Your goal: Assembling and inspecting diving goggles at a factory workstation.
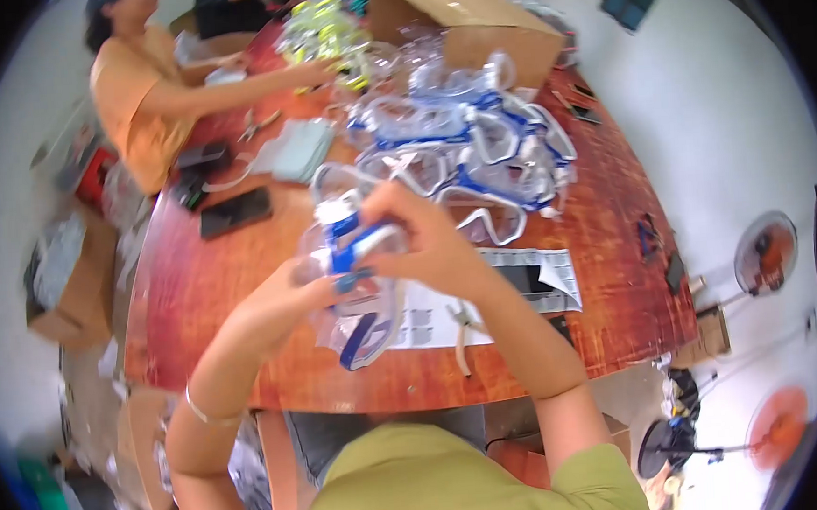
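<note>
Over the near half of the red-brown table, both hands hold a clear diving mask with blue and white parts [368, 327]. My left hand [300, 288] is closed on its left side, fingers partly hidden behind it. Bent round the upper right part is my right hand [418, 234], its thumb and fingers pinching near the blue piece. Motion blurs the fingertips. Just beyond lies a pile of similar blue and white masks [466, 125]. Under my right forearm are printed sheets [423, 315] and pliers with light handles [463, 325].
A dark phone [236, 212] and a stack of pale pouches [299, 151] lie to the left. At the far side stand a cardboard box [503, 48] and yellow-trimmed masks [322, 34], which a person in orange [142, 103] reaches toward. Fans [766, 254] stand at right.
</note>
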